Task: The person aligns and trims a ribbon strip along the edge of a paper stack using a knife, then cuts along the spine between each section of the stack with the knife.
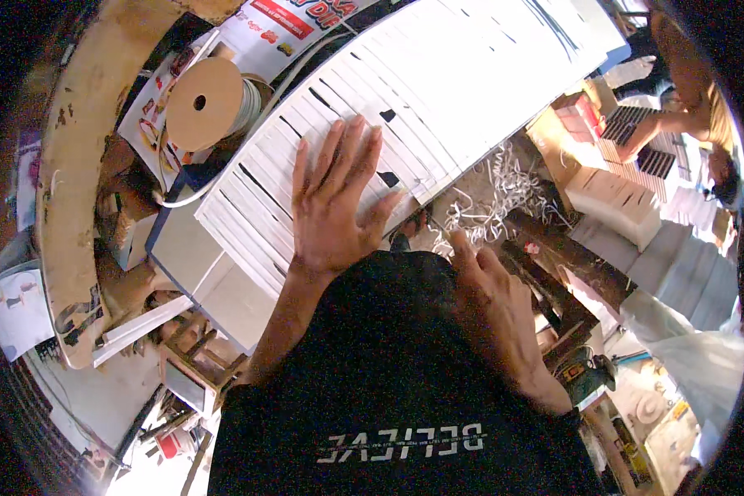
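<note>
Long white strips (248,211) lie side by side across a long work table (182,244), with dark gaps between some of them. Their far part is washed out by glare. My left hand (335,207) rests flat on the strips, its fingers spread and nothing under them but the strips. Close to the table's right edge, beside my body, is my right hand (500,310). Its fingers are curled in, and whatever they may hold is hidden. Below that hand's fingertips, curly white trimmings (508,194) lie in a loose heap.
A cardboard-sided spool of pale cord (202,107) stands left of the table on a printed sheet (281,29). A curved wooden bench (78,190) runs along the far left. At right, another person's arm (670,124) reaches over striped stacks near a pale block-shaped stack (612,202).
</note>
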Tool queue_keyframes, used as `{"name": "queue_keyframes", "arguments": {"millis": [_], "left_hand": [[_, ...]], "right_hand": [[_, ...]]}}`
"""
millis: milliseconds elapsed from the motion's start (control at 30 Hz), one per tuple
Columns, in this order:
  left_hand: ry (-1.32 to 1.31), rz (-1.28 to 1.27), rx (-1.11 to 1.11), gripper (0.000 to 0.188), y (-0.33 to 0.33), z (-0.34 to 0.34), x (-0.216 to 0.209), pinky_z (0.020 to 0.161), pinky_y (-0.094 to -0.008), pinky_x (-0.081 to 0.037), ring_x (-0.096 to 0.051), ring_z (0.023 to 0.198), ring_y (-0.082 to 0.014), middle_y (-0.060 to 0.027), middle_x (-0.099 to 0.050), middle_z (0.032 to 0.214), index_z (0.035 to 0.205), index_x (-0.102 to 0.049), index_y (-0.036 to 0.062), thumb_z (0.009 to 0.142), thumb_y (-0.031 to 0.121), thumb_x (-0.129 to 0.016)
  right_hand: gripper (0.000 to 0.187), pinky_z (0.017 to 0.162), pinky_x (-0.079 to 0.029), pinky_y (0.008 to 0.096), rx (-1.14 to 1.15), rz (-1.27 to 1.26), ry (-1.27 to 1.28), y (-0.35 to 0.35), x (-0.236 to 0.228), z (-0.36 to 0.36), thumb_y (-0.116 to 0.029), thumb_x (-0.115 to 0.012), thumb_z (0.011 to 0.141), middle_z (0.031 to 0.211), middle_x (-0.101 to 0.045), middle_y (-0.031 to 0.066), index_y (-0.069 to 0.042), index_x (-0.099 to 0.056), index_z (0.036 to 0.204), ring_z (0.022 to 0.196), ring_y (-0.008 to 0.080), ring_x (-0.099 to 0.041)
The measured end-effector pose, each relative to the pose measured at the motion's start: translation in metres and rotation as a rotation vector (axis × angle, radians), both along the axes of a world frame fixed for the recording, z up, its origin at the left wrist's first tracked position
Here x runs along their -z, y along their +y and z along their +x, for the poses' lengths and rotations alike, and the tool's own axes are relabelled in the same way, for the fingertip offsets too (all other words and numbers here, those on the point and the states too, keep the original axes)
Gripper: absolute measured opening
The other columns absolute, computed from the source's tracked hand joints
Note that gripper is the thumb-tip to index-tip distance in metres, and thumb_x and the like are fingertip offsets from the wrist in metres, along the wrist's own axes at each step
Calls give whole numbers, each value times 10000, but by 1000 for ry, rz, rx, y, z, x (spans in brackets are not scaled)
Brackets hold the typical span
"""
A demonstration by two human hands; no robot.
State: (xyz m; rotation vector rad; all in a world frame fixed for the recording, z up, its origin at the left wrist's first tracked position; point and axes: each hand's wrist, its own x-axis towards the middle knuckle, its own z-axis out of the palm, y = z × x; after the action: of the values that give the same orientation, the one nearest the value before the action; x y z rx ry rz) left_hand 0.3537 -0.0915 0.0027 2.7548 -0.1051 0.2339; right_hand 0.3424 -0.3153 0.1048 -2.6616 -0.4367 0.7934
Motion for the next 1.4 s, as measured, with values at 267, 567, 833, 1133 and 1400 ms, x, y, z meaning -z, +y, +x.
{"name": "queue_keyframes", "arguments": {"millis": [267,567,833,1133,1400], "left_hand": [[3,-53,48,788,13,2,5,1277,-595,-140,-323,1568,-320,-147,-402,1665,1583,-439,32,979,500,-632],[30,-70,140,802,21,-6,4,1284,-573,-130,-317,1576,-297,-190,-386,1665,1560,-445,-13,967,472,-678],[-18,-97,131,742,18,-4,4,1276,-566,-177,-355,1557,-306,-180,-432,1641,1528,-504,2,981,478,-665],[2,-81,139,787,20,-5,5,1276,-577,-177,-342,1559,-338,-194,-387,1664,1555,-467,19,959,479,-699],[1,-79,131,755,19,-6,5,1283,-558,-170,-338,1566,-289,-168,-412,1656,1530,-505,9,982,508,-650]], "right_hand": [[412,731,-552,542,-53,-91,93,-22,38,-1,-54,-637,908,963,-694,236,-119,-585,1312,862,476,-696],[365,698,-556,457,142,364,-175,-3,29,-5,-70,-641,1012,973,-726,205,-121,-642,1373,815,386,-714],[456,673,-557,501,67,291,-68,-1,30,-7,-36,-650,967,950,-695,195,-124,-612,1412,788,400,-699],[439,650,-536,473,26,286,-43,-6,21,-2,-43,-665,959,910,-673,178,-108,-629,1392,759,377,-691],[457,649,-551,492,-5,192,-49,2,17,-2,-50,-643,944,900,-655,185,-125,-589,1392,763,398,-698]]}}
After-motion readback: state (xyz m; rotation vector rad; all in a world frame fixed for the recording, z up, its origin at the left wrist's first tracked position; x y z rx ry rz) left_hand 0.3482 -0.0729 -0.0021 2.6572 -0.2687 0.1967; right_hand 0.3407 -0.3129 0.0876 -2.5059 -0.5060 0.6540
